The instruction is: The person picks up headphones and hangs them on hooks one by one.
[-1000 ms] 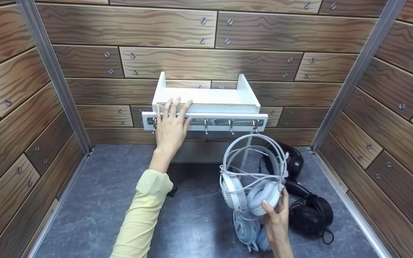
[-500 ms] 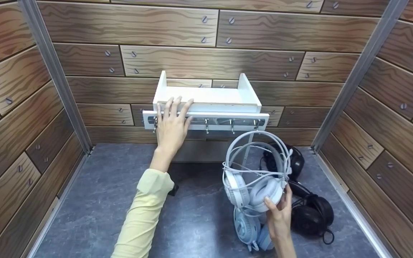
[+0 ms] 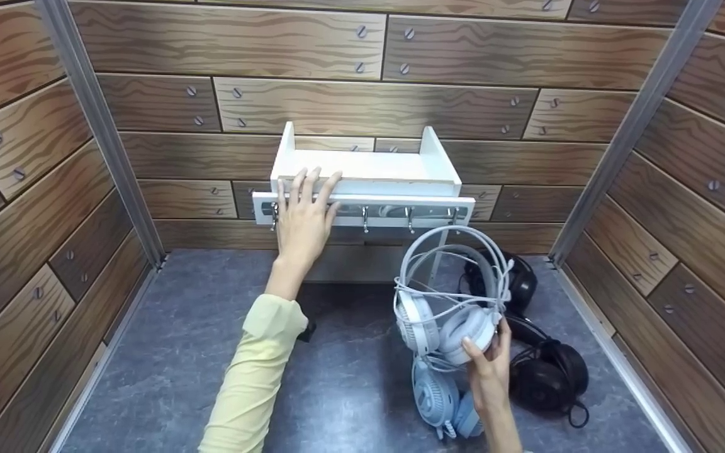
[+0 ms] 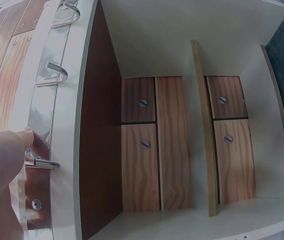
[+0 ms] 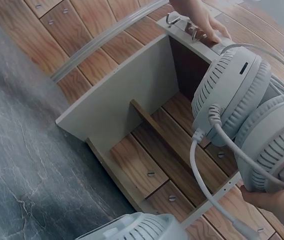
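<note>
My left hand [image 3: 304, 226] rests on the left end of the white hook rail [image 3: 441, 214], its fingers extended up over the rail toward the shelf edge. In the left wrist view a thumb lies beside one metal hook [image 4: 47, 163]. My right hand [image 3: 490, 371] grips white over-ear headphones [image 3: 418, 324] by the right ear cup, thumb in front and fingers behind. They are held upright, headband up, in front of the rail's right end, with their cable wound across the headband. The right wrist view shows both ear cups [image 5: 227, 90] close up, with the cable hanging down.
The rail fronts a white wall shelf [image 3: 362, 165] with a divided space beneath. Below the held pair, another white pair of headphones [image 3: 435, 396] lies on the grey surface [image 3: 167, 365]. Black headphones [image 3: 545, 377] and further black headphones [image 3: 522, 286] lie to the right.
The held headphones have risen slightly and shifted a little to the right with my right hand. My left hand has stayed on the rail. The head view has tilted slightly.
</note>
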{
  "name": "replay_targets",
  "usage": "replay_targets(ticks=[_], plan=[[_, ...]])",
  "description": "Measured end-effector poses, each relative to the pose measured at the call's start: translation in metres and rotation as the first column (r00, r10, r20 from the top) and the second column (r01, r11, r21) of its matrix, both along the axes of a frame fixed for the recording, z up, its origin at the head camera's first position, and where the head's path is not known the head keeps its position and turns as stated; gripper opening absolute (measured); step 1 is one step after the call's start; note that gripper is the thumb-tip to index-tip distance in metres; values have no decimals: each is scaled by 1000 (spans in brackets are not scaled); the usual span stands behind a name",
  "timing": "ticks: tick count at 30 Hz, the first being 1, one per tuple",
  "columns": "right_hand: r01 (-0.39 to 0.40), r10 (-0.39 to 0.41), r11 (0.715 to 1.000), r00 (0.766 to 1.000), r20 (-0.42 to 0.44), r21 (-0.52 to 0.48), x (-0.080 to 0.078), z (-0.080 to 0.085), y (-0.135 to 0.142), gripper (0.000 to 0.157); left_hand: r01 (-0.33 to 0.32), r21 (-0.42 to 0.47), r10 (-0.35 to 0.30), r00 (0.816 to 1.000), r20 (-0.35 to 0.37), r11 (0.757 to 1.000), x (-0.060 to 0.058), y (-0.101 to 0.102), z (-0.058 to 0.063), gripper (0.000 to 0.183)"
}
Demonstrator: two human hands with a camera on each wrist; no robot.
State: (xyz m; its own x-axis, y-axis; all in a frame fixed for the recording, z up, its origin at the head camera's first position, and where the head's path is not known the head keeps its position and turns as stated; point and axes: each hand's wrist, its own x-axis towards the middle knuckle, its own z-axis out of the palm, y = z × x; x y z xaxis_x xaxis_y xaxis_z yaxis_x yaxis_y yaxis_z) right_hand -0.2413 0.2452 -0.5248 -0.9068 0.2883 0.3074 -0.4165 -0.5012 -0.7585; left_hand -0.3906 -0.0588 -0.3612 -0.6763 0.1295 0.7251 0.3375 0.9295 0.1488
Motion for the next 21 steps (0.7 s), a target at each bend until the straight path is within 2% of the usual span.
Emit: replay_targets(ticks=[12, 21], plan=[[44, -52, 996, 994, 94, 83, -11, -6, 4, 83, -3, 0, 3, 1000, 7, 1000, -2, 0, 1, 47], [57, -70, 994, 989, 132, 96, -19, -13, 6, 85, 2, -4, -2, 1000, 12, 1000, 0, 0, -1, 48]])
